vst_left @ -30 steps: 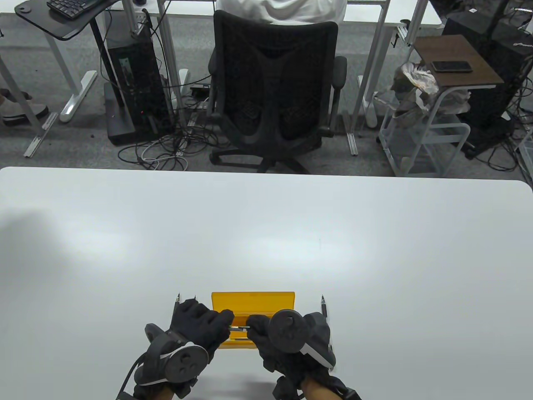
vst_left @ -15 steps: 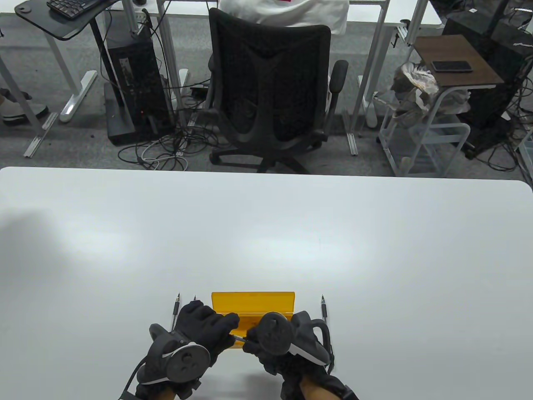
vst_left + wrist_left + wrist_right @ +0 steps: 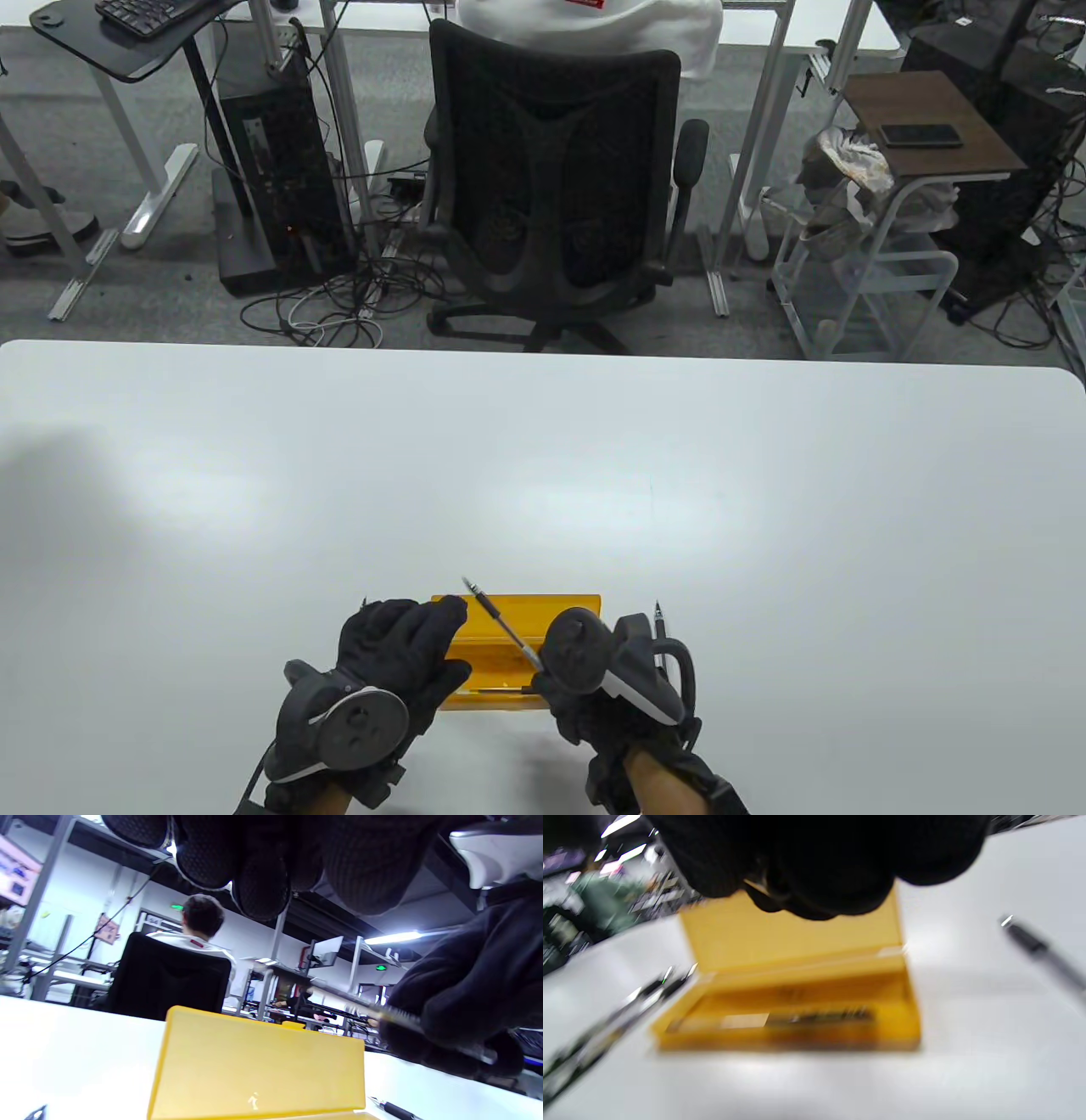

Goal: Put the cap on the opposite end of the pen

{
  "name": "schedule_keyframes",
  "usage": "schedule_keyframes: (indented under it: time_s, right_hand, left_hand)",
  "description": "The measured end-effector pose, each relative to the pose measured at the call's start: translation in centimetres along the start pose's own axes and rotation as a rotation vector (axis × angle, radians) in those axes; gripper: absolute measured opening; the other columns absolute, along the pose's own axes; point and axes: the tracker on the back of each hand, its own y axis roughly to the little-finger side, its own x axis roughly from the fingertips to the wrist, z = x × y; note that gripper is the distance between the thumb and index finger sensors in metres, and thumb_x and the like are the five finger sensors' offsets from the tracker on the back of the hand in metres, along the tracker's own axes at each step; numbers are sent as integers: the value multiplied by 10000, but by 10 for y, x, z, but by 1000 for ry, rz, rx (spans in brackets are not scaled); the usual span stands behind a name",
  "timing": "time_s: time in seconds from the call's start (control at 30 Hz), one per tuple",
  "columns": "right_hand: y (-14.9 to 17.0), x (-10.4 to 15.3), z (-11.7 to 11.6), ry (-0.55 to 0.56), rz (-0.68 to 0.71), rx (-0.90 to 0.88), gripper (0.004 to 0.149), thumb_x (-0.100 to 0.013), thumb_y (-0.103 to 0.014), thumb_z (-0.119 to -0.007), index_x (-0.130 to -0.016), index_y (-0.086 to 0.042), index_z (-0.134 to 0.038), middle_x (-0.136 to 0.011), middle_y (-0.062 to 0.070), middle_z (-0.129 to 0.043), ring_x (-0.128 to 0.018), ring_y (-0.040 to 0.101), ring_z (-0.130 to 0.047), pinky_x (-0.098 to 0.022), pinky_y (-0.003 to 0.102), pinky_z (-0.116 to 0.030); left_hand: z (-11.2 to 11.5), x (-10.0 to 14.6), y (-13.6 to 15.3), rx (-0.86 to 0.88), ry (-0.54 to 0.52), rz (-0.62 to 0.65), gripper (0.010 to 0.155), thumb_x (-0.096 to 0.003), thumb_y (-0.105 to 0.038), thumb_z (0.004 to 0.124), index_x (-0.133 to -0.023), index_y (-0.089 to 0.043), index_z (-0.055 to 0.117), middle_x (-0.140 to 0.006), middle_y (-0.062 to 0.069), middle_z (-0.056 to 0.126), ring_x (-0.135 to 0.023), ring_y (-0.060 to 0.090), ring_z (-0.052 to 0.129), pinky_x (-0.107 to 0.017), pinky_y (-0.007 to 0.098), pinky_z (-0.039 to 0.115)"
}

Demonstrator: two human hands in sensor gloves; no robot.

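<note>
My right hand [image 3: 585,675] grips a black pen [image 3: 501,624] by its lower end. The pen slants up and to the left over the open yellow box [image 3: 543,613], with its thin tip in the air. The left wrist view shows the right hand [image 3: 466,984] closed around the pen's barrel [image 3: 398,1017]. My left hand [image 3: 399,649] is beside it over the box's left end and apart from the pen. Its fingers [image 3: 258,887] are curled in the left wrist view. Anything inside them is hidden.
Another pen [image 3: 818,1016] lies inside the yellow box [image 3: 797,942]. A loose pen [image 3: 658,626] lies on the table right of the box, also in the right wrist view [image 3: 1035,942]. More pens [image 3: 640,995] lie left of the box, mostly under my left hand.
The hands held the pen level between them over the box. They have come apart; the right hand now has the pen alone and has swung its tip up and away.
</note>
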Motion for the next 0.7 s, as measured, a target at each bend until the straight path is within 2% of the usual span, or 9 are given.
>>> schedule_keyframes:
  time_s: [0.07, 0.17, 0.23, 0.4, 0.5, 0.7]
  right_hand:
    - [14, 4, 18, 112, -99, -13, 491, -421, -339, -847, -846, -93, -864, -602, 113, -960, -312, 141, -961, -307, 380, -842]
    - [36, 4, 24, 152, -292, 110, 506, -427, -338, -860, -857, -71, -854, -585, 122, -967, -275, 121, -962, -280, 365, -850]
    - [52, -2, 15, 94, -446, 230, 506, -429, -332, -867, -856, -61, -854, -582, 129, -973, -266, 116, -966, -270, 360, -856]
    - [80, -15, -16, -123, -675, 433, 495, -430, -326, -884, -850, -66, -875, -593, 137, -991, -285, 133, -982, -279, 369, -859]
    - [90, -18, -27, -165, -733, 482, 492, -425, -326, -897, -846, -73, -883, -595, 135, -1003, -282, 136, -983, -277, 373, -859]
    - [99, -16, -33, -200, -787, 524, 488, -416, -338, -916, -841, -102, -891, -617, 120, -1018, -309, 156, -997, -290, 388, -859]
  left_hand:
    - [2, 0, 5, 1, 14, -29, 643, -516, -389, 842, -1068, -123, 647, -975, 163, 826, -866, 398, 715, -690, 649, 510]
    - [6, 0, 8, -3, 38, -55, 638, -517, -390, 840, -1066, -123, 654, -964, 163, 838, -851, 397, 731, -685, 647, 520]
    - [8, -1, 7, 1, 54, -58, 635, -517, -393, 837, -1063, -121, 659, -954, 162, 848, -842, 393, 743, -682, 645, 527]
    - [11, -1, 8, -4, 77, -62, 629, -514, -393, 838, -1056, -121, 674, -943, 161, 861, -833, 391, 755, -678, 645, 534]
    - [11, -1, 10, 1, 80, -74, 628, -512, -393, 839, -1054, -121, 676, -940, 160, 864, -829, 390, 759, -679, 644, 534]
    - [11, -1, 12, 2, 90, -86, 629, -512, -394, 839, -1054, -118, 678, -937, 161, 867, -826, 389, 762, -677, 645, 536]
